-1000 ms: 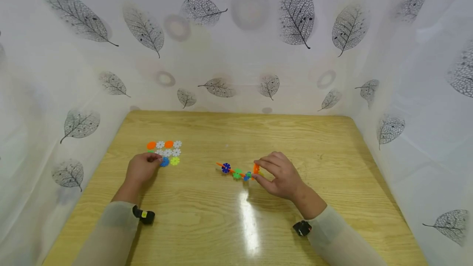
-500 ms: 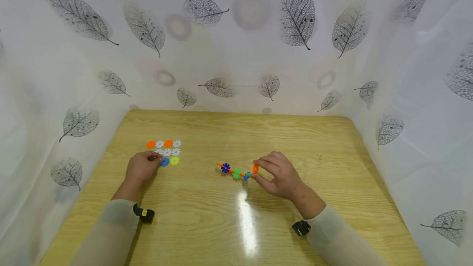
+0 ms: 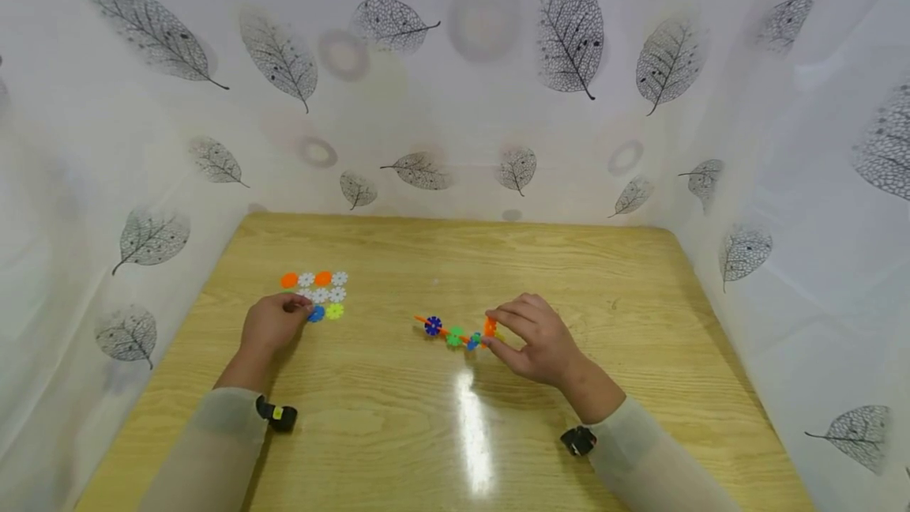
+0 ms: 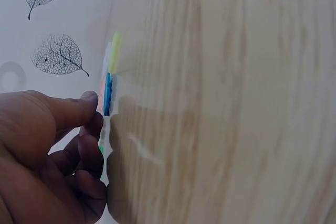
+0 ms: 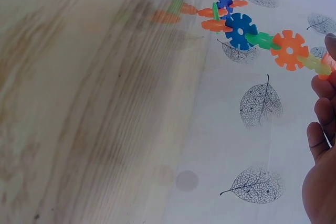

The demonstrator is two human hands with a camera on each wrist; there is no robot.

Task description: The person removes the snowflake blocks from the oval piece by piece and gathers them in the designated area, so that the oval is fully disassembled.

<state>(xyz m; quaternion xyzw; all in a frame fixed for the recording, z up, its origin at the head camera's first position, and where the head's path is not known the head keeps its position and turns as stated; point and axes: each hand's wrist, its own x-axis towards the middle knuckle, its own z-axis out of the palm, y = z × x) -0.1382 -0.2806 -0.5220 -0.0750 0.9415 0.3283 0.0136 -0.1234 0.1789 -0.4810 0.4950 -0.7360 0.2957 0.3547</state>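
Observation:
My left hand (image 3: pixel 273 324) is at the table's left side, its thumb and index finger pinching the edge of a blue snowflake disc (image 3: pixel 316 313). In the left wrist view the blue disc (image 4: pixel 107 94) shows edge-on right at the fingertips. A yellow disc (image 3: pixel 334 311) lies just to its right. My right hand (image 3: pixel 538 338) pinches the right end of a chain of interlocked snowflake discs in mid-table. An orange disc (image 5: pixel 290 50), a blue disc (image 5: pixel 241 31) and green links show in the right wrist view; a dark blue disc (image 3: pixel 433 326) is near the far end.
Behind the left hand lie rows of loose discs, with orange (image 3: pixel 323 279) and white ones (image 3: pixel 337 295); the hand hides part of them. Leaf-print curtains (image 3: pixel 455 101) wall in the wooden table (image 3: pixel 398 433) at the back and both sides.

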